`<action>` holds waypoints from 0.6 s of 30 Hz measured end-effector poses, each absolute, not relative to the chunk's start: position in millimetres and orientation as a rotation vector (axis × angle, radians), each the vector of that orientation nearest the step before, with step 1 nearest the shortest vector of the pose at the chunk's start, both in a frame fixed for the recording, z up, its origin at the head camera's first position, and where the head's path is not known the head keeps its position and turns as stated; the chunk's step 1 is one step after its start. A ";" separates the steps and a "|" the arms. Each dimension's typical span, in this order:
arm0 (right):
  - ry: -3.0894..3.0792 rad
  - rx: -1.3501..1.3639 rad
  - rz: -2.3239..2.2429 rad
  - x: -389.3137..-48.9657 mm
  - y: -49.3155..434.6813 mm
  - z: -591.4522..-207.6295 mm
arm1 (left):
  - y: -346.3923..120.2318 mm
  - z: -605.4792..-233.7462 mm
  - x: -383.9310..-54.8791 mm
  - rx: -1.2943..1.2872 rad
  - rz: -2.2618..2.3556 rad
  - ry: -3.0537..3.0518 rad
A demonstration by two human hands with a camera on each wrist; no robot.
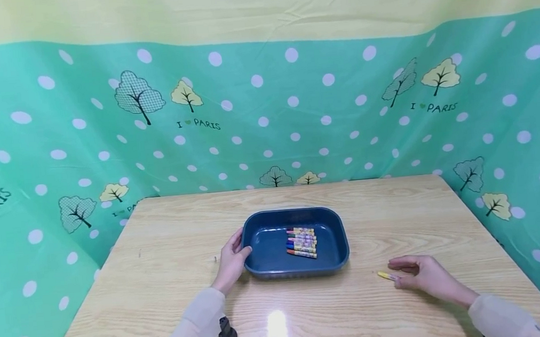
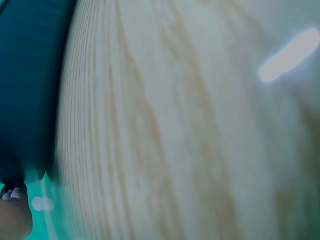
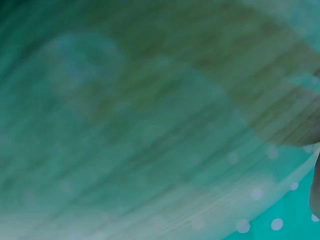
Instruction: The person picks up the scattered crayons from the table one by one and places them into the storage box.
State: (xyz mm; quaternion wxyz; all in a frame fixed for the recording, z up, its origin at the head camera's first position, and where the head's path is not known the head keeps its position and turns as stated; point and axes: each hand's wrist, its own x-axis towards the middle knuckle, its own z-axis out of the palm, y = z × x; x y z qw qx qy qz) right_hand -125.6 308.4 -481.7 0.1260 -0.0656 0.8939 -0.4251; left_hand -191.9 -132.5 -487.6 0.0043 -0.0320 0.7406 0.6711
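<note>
A dark blue rectangular tray [image 1: 271, 267] stands on the wooden table, with several crayons [image 1: 301, 240] in printed wrappers lying side by side inside it. My left hand [image 1: 231, 260] holds the tray's left end, thumb over the rim and fingers along the outside. In the left wrist view the tray's wall [image 2: 30, 85] and part of that hand [image 2: 15, 215] show. Right of the tray, a yellow crayon [image 1: 386, 275] lies on the table. My right hand [image 1: 424, 275] is at its right end, fingers and thumb apart; the thumb hides that end, and contact is unclear.
The light wooden table [image 1: 174, 225] runs back to a green dotted curtain [image 1: 245, 101], which also hangs at both sides. A small black device [image 1: 227, 334] is at the left wrist. The right wrist view is hazy, showing mostly a table surface.
</note>
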 end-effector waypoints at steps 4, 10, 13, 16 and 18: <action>2.702 -0.235 -1.138 -124.6 304.8 -482.8 | -132.8 -488.9 -191.3 -0.118 2.103 2.324; 2.713 -0.270 -1.154 -124.1 302.2 -485.1 | -132.6 -491.5 -192.5 -0.119 2.114 2.310; 2.703 -0.248 -1.166 -123.9 301.9 -486.7 | -132.8 -491.4 -192.8 -0.119 2.110 2.307; 2.710 -0.240 -1.166 -124.5 301.6 -487.1 | -132.9 -489.8 -192.7 -0.122 2.110 2.304; 2.718 -0.221 -1.175 -125.8 301.0 -486.6 | -133.1 -488.6 -192.4 -0.125 2.113 2.302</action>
